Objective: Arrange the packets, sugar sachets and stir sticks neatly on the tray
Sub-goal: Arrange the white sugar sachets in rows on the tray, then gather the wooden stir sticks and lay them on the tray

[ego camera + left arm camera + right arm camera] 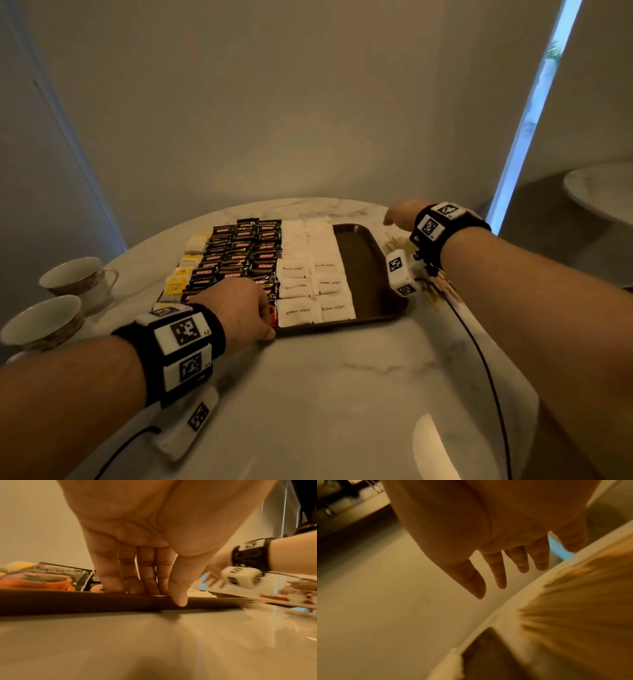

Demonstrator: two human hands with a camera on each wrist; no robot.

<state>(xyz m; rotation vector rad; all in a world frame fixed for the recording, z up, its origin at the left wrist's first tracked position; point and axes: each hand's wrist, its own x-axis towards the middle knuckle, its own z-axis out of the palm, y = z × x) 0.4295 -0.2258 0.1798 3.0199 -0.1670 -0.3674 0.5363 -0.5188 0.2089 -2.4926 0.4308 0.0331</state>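
Now steadying dark brown plastic tray (363,260), left hand (239,305) fingers (109,580) straight on rim; right hand (402,214) fingers (498,572) spread, empty; next, gathering pale wooden stir sticks (442,284) off worktop.

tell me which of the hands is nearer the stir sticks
Right. The right hand hovers open just beyond the stir sticks, off the tray's right side; the left hand rests on the tray's near-left edge.

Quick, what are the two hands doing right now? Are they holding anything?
Left hand: straight fingers on the packets, thumb over the tray's near rim, holding nothing.
Right hand: open, fingers spread in the air, empty, beside the stir sticks.
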